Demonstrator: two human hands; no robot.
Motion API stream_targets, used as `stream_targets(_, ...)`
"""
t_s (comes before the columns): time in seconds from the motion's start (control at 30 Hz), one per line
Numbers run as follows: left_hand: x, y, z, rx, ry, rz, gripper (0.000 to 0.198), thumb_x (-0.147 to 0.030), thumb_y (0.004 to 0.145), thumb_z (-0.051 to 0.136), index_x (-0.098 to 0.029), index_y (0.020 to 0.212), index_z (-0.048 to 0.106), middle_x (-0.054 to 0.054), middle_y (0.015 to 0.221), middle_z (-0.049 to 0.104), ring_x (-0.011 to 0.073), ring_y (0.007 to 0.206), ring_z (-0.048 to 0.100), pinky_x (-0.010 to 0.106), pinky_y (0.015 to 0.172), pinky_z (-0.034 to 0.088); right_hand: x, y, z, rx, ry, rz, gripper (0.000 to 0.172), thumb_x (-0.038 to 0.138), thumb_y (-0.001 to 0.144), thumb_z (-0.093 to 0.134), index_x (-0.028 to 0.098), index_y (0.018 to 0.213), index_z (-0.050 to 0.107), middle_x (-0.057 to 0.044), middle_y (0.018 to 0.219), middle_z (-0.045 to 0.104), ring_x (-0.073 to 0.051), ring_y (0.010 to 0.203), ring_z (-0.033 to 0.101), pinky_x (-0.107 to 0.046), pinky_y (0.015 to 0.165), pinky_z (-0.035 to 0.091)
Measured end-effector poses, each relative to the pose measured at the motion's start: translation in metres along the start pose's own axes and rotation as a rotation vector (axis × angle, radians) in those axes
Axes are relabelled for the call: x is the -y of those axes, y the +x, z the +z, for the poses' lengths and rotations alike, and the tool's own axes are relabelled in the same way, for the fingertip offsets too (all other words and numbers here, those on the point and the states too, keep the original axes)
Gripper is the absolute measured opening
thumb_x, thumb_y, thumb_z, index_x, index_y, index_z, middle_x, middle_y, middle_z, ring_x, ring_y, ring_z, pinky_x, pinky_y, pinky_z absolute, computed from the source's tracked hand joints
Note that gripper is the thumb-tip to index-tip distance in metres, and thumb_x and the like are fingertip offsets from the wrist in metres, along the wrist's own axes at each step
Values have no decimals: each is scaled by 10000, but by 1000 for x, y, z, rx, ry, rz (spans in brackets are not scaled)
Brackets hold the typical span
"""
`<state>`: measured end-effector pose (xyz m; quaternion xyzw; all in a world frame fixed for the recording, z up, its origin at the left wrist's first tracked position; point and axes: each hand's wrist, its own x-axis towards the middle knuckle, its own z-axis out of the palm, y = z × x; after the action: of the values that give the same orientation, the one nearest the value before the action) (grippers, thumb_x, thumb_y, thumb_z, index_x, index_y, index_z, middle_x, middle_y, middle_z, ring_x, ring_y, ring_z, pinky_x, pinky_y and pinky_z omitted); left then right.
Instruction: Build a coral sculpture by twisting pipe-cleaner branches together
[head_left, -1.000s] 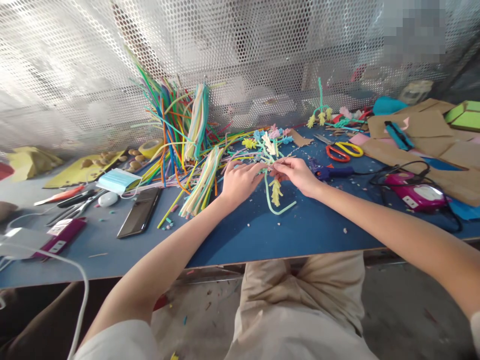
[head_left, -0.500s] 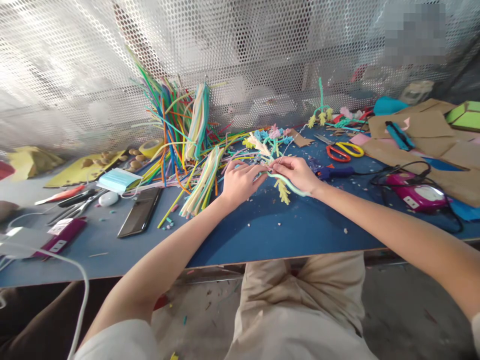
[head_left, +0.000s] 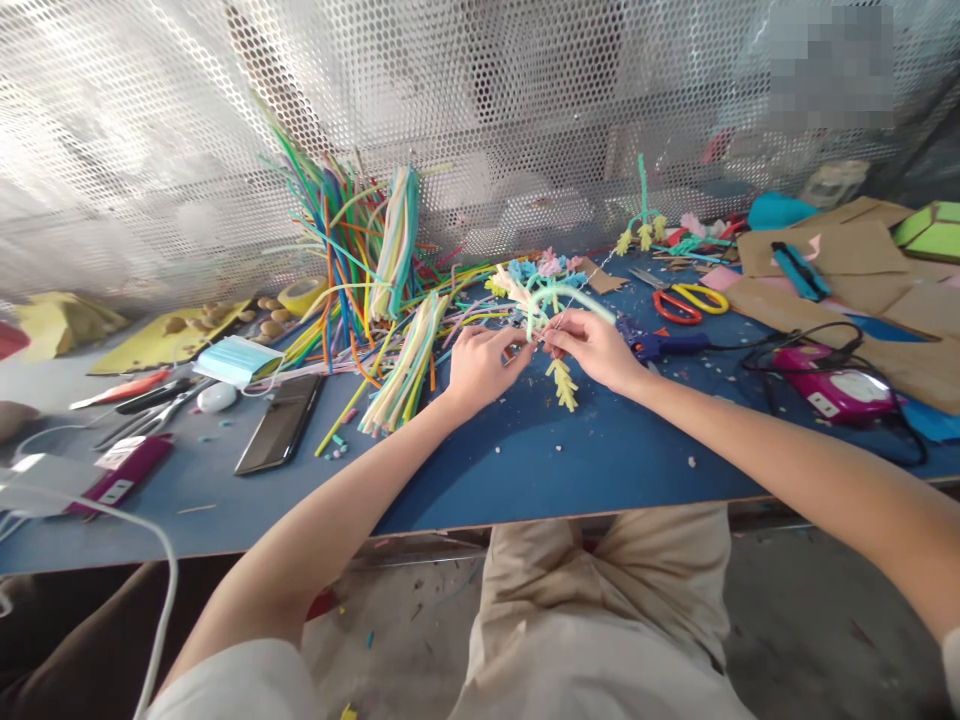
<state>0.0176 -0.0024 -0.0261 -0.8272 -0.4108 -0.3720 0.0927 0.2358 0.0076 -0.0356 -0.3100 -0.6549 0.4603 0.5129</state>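
Observation:
A pale green pipe cleaner (head_left: 574, 292) arches up between my hands and bends over the right one. My left hand (head_left: 484, 368) pinches its lower end between thumb and fingers. My right hand (head_left: 596, 348) is closed close beside it, pinching a thin twisted wire (head_left: 596, 270) that runs up to the back right; the fingertips partly hide it. Below the fingertips hangs a yellow leaf-shaped pipe cleaner piece (head_left: 562, 385). Just behind the hands lie pink and blue pipe cleaner flowers (head_left: 551, 265) and a cream one (head_left: 516, 285).
Bundles of pipe cleaners (head_left: 394, 245) stand left of the hands, with a phone (head_left: 279, 425) nearer the edge. To the right are scissors (head_left: 690, 300), a blue glue gun (head_left: 664, 343), a magenta power strip (head_left: 832, 385) and cardboard pieces (head_left: 825, 250). A perforated metal screen (head_left: 450, 100) rises behind.
The pale green pipe cleaner has swung from below my right hand to an arch above it. Both hands have stayed in nearly the same place.

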Motion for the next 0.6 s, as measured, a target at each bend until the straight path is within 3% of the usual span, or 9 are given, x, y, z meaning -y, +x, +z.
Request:
stream_targets(0.17,0,3,-2,147,-383,-195,341,-489,1002,637,-199,854,741,-7,764,747,141,718,677,268,737,485,5,-2,-1,26,-65,-71,405,607,886,777,205,894,728,-43,815,754,-189,734,698,-354,753,593)
stream_targets(0.3,2,5,-4,209,-593,-260,390,-533,981,655,-175,843,727,21,801,764,151,727,678,269,718,512,7,-2,-2,36,-76,-68,401,603,886,779,205,911,734,-38,811,745,-184,733,690,-347,758,589)
stream_targets(0.6,-1,4,-4,186,-623,-234,355,-505,982,672,-176,864,736,28,827,781,136,736,673,252,726,518,8,-2,3,29,62,60,452,630,861,786,192,961,735,-46,818,749,-175,729,686,-331,728,586)
